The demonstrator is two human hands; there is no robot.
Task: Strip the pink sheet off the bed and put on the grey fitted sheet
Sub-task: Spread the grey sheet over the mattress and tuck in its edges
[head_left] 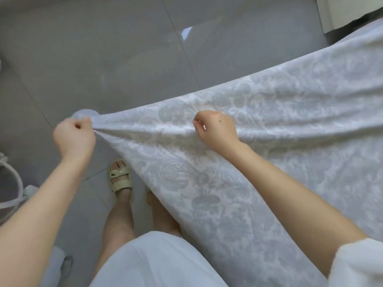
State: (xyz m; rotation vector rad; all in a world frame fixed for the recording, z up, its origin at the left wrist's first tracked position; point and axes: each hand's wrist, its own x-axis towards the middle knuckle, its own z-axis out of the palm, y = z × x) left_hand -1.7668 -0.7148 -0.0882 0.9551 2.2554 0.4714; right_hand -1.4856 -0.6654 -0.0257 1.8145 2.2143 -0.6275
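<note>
A pale grey sheet with a floral damask pattern (259, 146) stretches from the right side of the view down toward my legs. My left hand (73, 137) is clenched on a bunched corner of it, held out over the floor. My right hand (215, 129) pinches a fold of the same sheet further along its edge. The cloth is pulled taut between the two hands and hangs down in front of my right leg. No pink sheet is visible. The mattress lies hidden under the cloth.
Grey tiled floor (124, 59) fills the upper left. My sandalled foot (121, 179) stands beside the hanging cloth. A white hose or cord (14, 183) lies at the left edge. White furniture (348, 11) stands at the top right corner.
</note>
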